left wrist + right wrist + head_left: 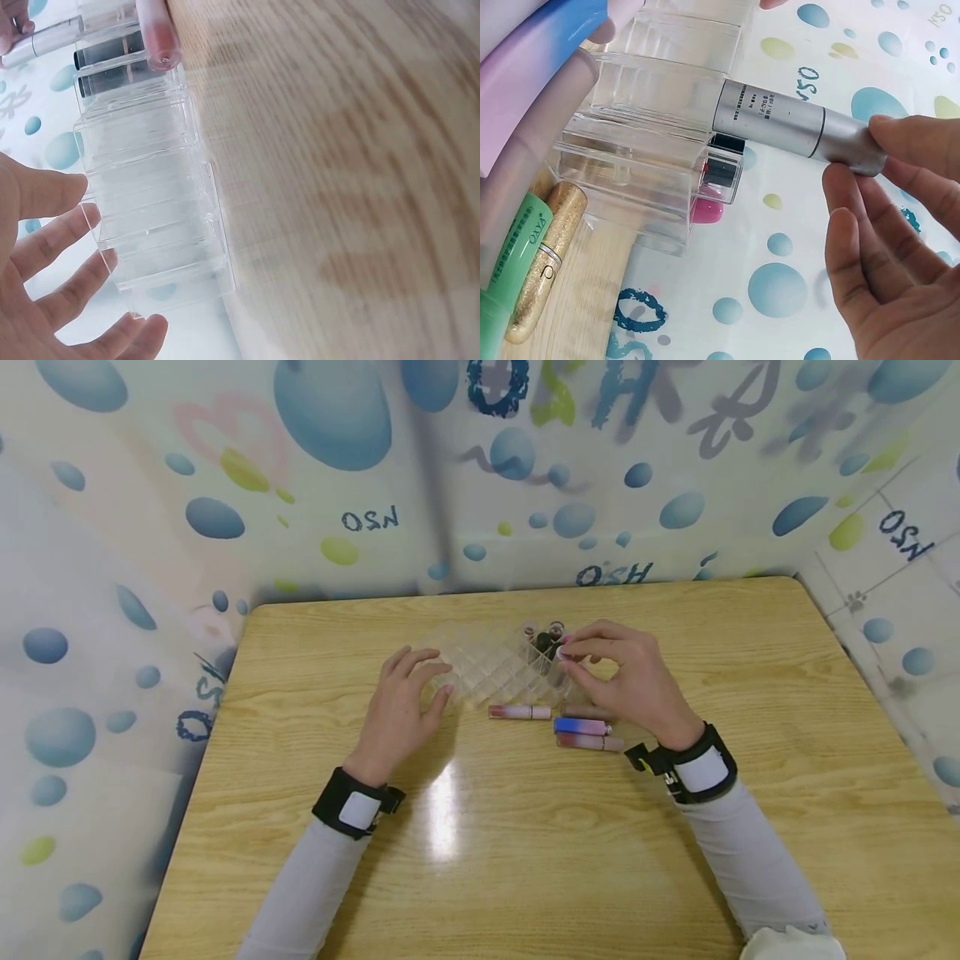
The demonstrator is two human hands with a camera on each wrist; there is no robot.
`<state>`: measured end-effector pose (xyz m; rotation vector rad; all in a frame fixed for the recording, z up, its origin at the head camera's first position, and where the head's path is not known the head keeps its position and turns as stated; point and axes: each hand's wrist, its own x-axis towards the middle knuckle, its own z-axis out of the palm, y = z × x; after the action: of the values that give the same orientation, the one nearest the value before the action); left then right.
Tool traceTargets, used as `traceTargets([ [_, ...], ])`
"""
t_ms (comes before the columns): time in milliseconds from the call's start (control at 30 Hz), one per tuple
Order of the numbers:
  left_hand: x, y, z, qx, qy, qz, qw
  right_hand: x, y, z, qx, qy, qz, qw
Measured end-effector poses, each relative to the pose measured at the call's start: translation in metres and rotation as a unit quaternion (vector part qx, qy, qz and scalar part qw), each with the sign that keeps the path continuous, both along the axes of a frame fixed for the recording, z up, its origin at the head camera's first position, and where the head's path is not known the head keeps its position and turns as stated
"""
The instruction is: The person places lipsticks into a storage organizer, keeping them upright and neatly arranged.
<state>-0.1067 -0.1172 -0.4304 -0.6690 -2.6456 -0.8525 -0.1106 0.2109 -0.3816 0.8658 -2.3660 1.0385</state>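
Observation:
A clear plastic organizer [480, 670] with diagonal compartments stands on the table. Thumb and fingers of my right hand [626, 672] pinch one end of a silver cosmetic tube [772, 120] at the organizer's right side. The tube's other end is at the top rim of a compartment; whether it is inside, I cannot tell. My left hand [401, 706] is at the organizer's left end, fingers spread and relaxed, fingertips [109, 259] at its top edge. Dark-capped tubes [544, 643] occupy compartments on the right, along with a pink-capped item [707, 210].
In front of the organizer lie a lip gloss tube [520, 712], a blue-and-pink tube [582, 727] and a brownish-pink tube [589, 742]. The right wrist view also has a green tube [517, 259] and a gold glitter tube [551, 262]. A patterned wall covering [450, 527] rises behind the table.

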Motion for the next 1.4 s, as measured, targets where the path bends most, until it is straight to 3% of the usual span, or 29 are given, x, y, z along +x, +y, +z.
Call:
traceTargets([
  [633,0.000,-0.001,-0.001,0.003,-0.002,0.002,1.0000,-0.001,0.002,0.000,0.014,-0.007,-0.010,0.9998],
  [1400,-0.001,-0.001,-0.001,0.001,-0.007,0.001,1.0000,-0.004,-0.002,-0.011,0.057,-0.076,0.008,0.9954],
])
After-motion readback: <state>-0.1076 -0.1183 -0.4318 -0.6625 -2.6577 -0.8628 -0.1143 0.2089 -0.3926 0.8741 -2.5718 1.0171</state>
